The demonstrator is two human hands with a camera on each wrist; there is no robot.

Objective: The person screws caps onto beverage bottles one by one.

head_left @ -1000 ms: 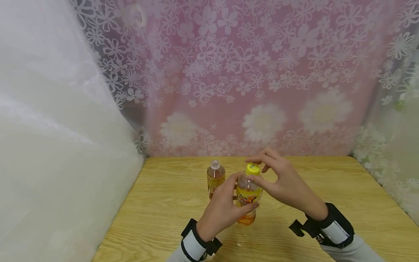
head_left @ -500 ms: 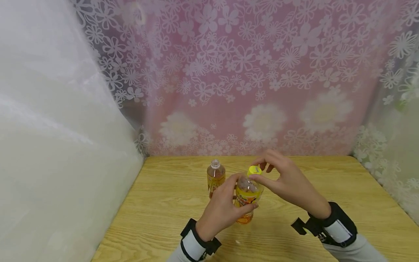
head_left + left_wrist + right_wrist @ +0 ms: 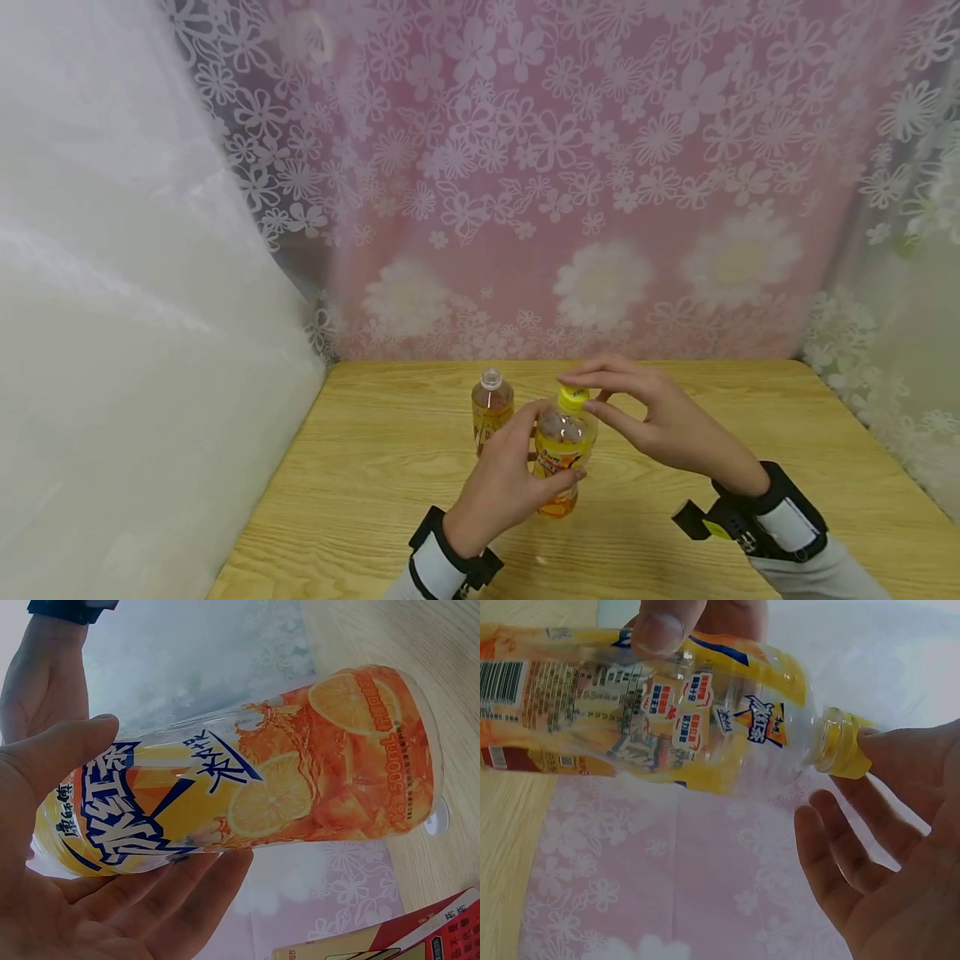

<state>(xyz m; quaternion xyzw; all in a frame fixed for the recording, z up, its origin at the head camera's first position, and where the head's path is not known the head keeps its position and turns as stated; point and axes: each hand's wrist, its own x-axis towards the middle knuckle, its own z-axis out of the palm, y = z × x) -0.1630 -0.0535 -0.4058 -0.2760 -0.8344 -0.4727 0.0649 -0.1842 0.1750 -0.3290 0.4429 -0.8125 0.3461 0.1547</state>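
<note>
An iced-tea bottle with a yellow label is in my left hand, held slightly tilted. In the left wrist view, the thumb lies over the label and the fingers pass behind the bottle. At its top, my right hand pinches the yellow bottle cap between thumb and forefinger. The right wrist view shows the thumb against the side of the cap, with the other fingers spread apart from it. The cap sits on the bottle neck.
Behind my left hand, a second bottle of brownish drink stands upright with no cap. A small white cap lies on the wooden table. A pink flowered curtain hangs at the back, and a white sheet on the left.
The right fingers have shifted round the cap, from curled behind it to reaching over its far side. The bottle has moved slightly left in the left hand's grip.
</note>
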